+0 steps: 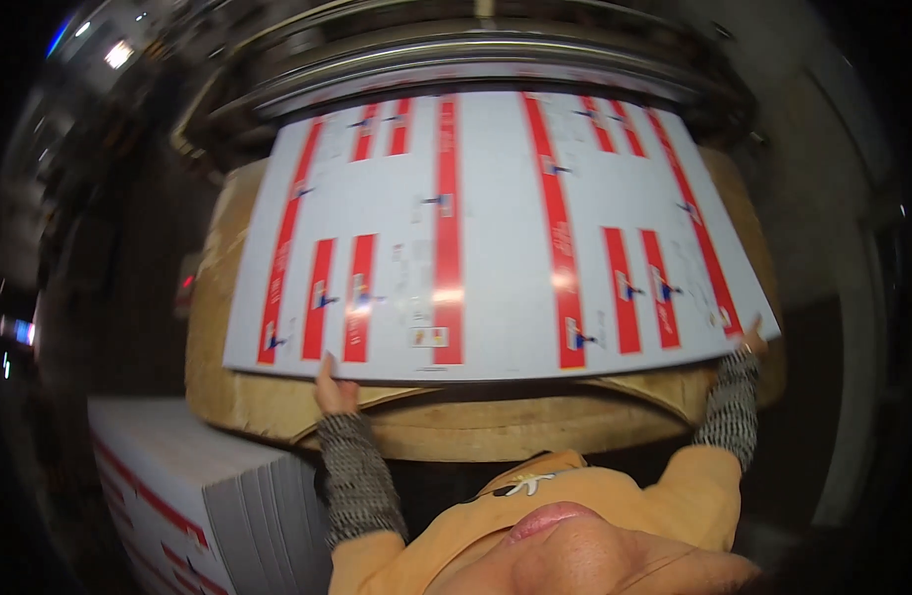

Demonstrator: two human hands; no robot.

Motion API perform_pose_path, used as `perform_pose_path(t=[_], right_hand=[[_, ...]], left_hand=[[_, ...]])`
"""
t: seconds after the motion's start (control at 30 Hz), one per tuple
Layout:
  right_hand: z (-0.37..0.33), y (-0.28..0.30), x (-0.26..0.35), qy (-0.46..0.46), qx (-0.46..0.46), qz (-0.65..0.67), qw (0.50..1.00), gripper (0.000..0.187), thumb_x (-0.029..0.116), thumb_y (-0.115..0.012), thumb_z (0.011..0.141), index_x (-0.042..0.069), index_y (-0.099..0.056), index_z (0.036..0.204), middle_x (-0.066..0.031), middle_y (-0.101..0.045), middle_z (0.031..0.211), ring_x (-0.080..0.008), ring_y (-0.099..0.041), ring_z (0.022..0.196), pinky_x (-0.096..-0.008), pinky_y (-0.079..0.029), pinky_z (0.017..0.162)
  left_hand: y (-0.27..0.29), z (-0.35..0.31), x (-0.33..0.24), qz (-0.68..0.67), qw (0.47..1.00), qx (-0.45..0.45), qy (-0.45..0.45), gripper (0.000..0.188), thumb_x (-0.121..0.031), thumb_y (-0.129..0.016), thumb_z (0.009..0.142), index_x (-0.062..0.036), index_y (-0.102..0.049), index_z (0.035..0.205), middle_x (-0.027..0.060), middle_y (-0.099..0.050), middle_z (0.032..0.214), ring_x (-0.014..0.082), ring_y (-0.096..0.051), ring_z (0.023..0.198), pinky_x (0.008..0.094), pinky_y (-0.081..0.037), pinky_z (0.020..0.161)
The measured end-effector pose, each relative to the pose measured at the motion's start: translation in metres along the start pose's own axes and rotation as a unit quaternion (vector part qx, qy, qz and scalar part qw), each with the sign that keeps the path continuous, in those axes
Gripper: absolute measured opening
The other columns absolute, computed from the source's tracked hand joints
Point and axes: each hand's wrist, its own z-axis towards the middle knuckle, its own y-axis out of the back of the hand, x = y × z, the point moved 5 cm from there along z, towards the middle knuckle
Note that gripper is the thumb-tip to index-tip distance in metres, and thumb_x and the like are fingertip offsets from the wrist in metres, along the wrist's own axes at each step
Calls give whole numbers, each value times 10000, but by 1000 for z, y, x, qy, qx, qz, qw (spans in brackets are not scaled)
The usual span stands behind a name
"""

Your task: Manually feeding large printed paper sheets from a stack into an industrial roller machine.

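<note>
A wide white printed sheet (498,248) with red strips and small blue marks lies in front of me, slightly bowed along its near edge. My left hand (337,389) grips that near edge left of its middle, with the thumb on top and the other fingers mostly hidden below. At the near right corner, my right hand (753,340) pinches the sheet, its fingers partly out of sight. Whether it is one sheet or several together, I cannot tell. Under it is a worn tan table (496,431) with a curved front cutout.
Across the far side runs a machine with long metal rollers (476,55), and the sheet's far edge reaches it. A tall stack of white and red printed sheets (203,471) stands at the lower left, close to the table. The surroundings are dark and blurred.
</note>
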Motion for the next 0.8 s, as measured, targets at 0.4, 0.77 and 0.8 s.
perform_pose_path(t=[0.4, 0.77, 0.8], right_hand=[[-143, 35, 55, 174, -49, 59, 982, 746, 576, -520, 704, -128, -535, 949, -251, -554, 982, -342, -561, 885, -397, -462, 737], [-221, 57, 68, 271, -89, 83, 955, 407, 307, -572, 751, -75, -535, 888, -219, -550, 929, -313, -547, 841, -374, -457, 723], [-216, 39, 71, 368, -92, 131, 916, 227, 137, -555, 751, -64, -514, 849, -188, -554, 846, -276, -546, 783, -368, -459, 703]], left_hand=[[-57, -95, 129, 33, 983, 1, 182, 310, -203, -521, 827, -14, -460, 1064, 103, -515, 988, 255, -517, 937, 390, -433, 798], [-42, -101, 117, 159, 983, -17, 88, 283, -180, -565, 793, 15, -494, 986, 101, -563, 904, 200, -578, 772, 318, -512, 585], [-57, -102, 123, 151, 984, 6, 90, 287, -182, -566, 792, 17, -495, 986, 101, -564, 904, 199, -578, 765, 316, -511, 579]])
